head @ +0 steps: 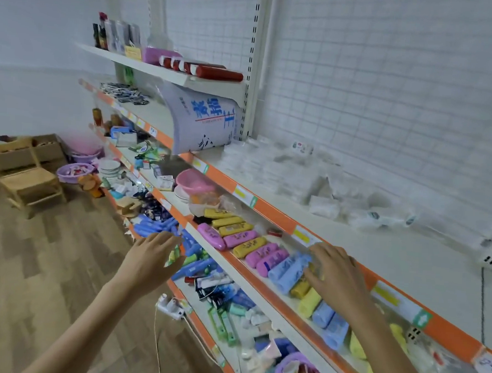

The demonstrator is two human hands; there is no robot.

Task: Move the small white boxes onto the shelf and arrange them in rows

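Both hands, left hand point(151, 255) and right hand point(334, 274), are reaching empty, fingers spread; white boxes are lying beyond on the shelf point(393, 253), needing grasping.

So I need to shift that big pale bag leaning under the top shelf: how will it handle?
The big bag probably flops: its top bends against the upper shelf. It looks full, so likely heavy. Leaning, it may topple.

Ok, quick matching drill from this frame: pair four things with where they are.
1. large printed bag
2. pink bowl
3. white power strip
4. wooden chair

A. on the wood floor, far left
B. leaning under the top shelf
C. on the floor by the shelf base
D. on the shelf beyond the yellow and pink cases

Pairs: 1-B, 2-D, 3-C, 4-A
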